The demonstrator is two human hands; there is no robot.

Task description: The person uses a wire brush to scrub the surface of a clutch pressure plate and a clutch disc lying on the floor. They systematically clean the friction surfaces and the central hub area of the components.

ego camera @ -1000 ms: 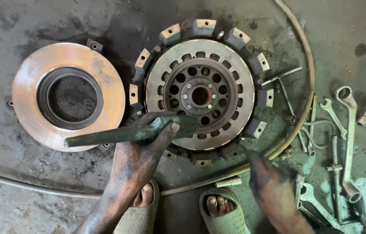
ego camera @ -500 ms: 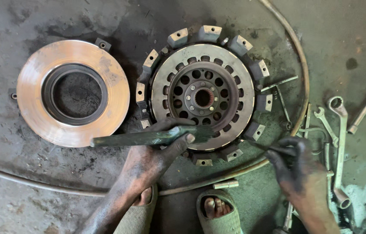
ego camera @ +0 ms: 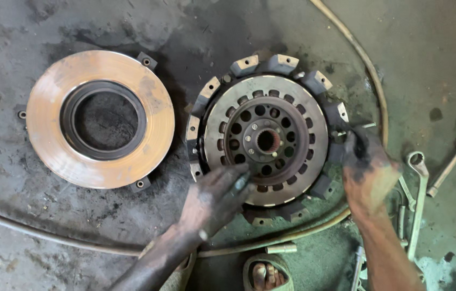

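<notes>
Seen from above on a grimy concrete floor point(ego camera: 77, 237): a round clutch assembly point(ego camera: 265, 140) with the left hand point(ego camera: 214, 196) resting on its lower edge and the right hand point(ego camera: 365, 172) at its right rim, a rusty pressure ring point(ego camera: 100, 118) well left, spanners point(ego camera: 416, 199) at right.

Both hands are reaching forward, grimy with black grease. The left hand point(ego camera: 214, 196) is lying palm down, fingers point(ego camera: 238, 180) stretched forward and slightly spread, forearm angling back to the lower left. The right hand point(ego camera: 365, 170) is curling inward, its fingers bent, wrist running straight back.
</notes>
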